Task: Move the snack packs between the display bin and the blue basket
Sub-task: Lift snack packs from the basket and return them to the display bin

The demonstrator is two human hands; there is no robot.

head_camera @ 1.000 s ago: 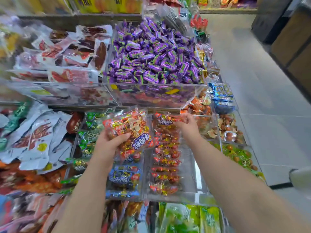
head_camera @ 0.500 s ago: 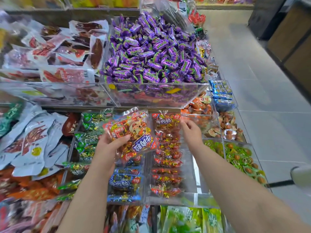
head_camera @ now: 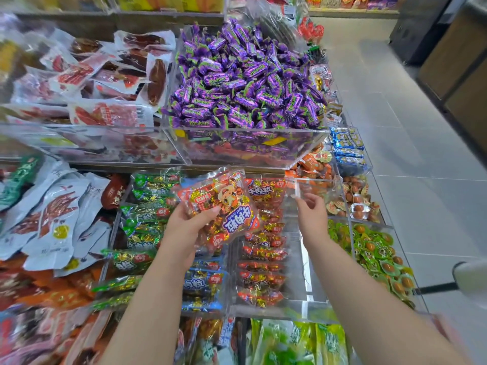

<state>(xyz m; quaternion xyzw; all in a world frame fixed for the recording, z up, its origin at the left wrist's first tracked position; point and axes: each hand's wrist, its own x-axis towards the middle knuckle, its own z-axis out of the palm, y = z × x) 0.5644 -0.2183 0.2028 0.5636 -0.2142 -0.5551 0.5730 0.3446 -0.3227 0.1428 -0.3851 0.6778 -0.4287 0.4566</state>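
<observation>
My left hand (head_camera: 184, 229) grips a red beef-cube snack pack (head_camera: 224, 204) from below and holds it tilted over the lower shelf. Just behind and right of it is a clear acrylic display bin (head_camera: 303, 264) holding a row of the same red packs (head_camera: 261, 268). My right hand (head_camera: 312, 214) hovers over the bin's bare right side near its back corner. Its fingers are loosely curled and hold nothing. The blue basket is not in view.
Blue packs (head_camera: 204, 285) and green packs (head_camera: 147, 212) fill the neighbouring bins on the left. A raised clear bin of purple candies (head_camera: 245, 83) overhangs the back. Green-wrapped snacks (head_camera: 374, 248) lie to the right, and beyond them is the tiled aisle floor (head_camera: 421, 154).
My right hand has drawn back from the rear red packs and moved right, holding nothing. My left hand keeps its hold on the pack, shifted slightly.
</observation>
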